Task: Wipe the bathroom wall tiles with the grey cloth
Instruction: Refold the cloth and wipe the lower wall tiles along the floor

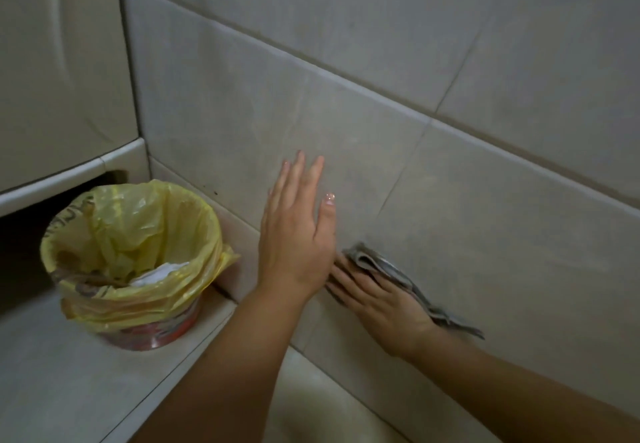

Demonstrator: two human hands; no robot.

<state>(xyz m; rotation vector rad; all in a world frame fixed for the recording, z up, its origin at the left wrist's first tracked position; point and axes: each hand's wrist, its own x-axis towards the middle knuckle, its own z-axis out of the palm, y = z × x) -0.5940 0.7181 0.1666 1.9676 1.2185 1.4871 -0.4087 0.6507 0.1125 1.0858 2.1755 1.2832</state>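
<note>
The wall tiles (398,72) are large, pale grey and run diagonally across the view. My right hand (381,304) presses the folded grey cloth (398,271) flat against a low tile, fingers straight; the cloth's edges stick out above and to the right of the hand. My left hand (298,228) is held up just left of it, fingers straight and pointing upward, close to the tile; I cannot tell whether it touches. It overlaps the right hand's fingertips.
A small red bin (156,331) lined with a yellow plastic bag (138,234) stands on a tiled ledge (69,390) in the corner at the left. A dark recess (20,252) opens behind it.
</note>
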